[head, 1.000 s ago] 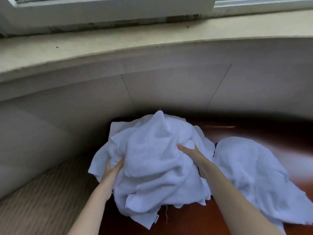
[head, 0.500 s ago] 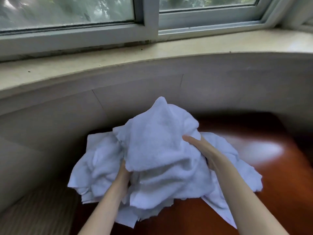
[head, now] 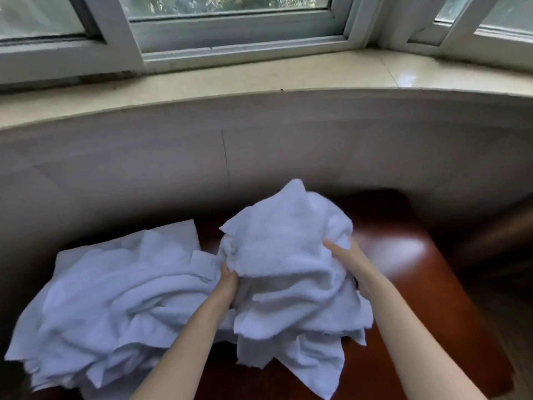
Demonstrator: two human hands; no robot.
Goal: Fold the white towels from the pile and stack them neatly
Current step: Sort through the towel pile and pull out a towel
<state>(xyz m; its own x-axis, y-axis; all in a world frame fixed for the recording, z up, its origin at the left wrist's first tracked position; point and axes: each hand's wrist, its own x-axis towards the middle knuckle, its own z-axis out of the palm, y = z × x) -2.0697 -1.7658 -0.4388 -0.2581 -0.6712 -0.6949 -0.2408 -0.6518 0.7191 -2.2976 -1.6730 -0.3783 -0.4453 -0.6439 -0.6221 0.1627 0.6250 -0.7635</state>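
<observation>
Hands, left and right, keep their closed grip on a towel bundle, now right of the pile.

A glossy reddish-brown wooden bench stands against a curved grey wall. Above the wall runs a pale stone windowsill, and over it white-framed windows.

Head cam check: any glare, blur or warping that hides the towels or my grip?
Head view: window glare on the table, right of the bundle; the sill bows from wide-angle warping; soft blur overall; both hands partly buried in cloth.
</observation>
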